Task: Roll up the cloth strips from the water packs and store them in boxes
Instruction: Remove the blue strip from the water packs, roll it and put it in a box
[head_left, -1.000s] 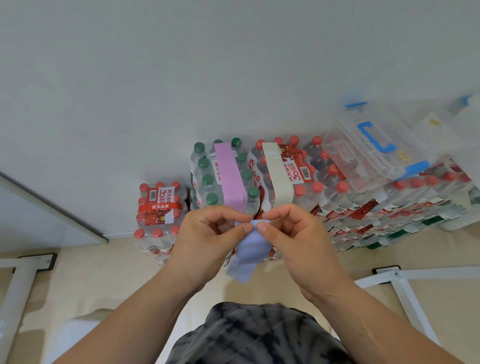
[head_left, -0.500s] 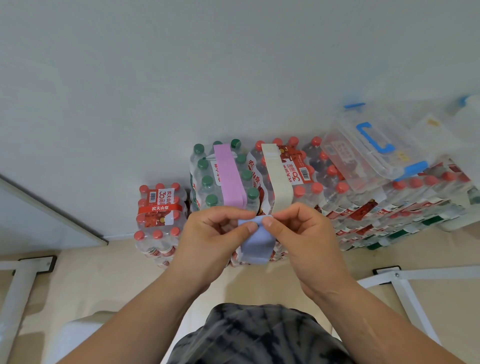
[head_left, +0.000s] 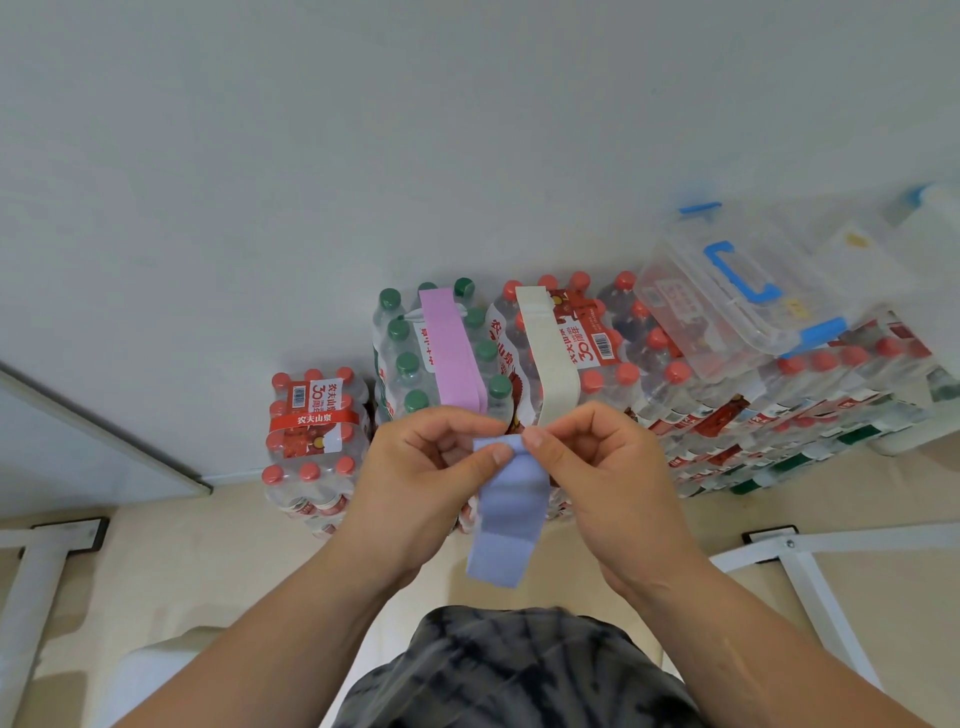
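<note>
Blue cloth strip (head_left: 506, 512) | top edge pinched between left hand (head_left: 423, 480) and right hand (head_left: 597, 475) | long axis hangs downward, ready for rolling

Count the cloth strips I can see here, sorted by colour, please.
Blue strip, held at its top edge by the left hand and the right hand: 1
Pink strip, lying over the green-capped water pack: 1
Cream strip, lying over the red-capped water pack: 1
Total: 3
</note>
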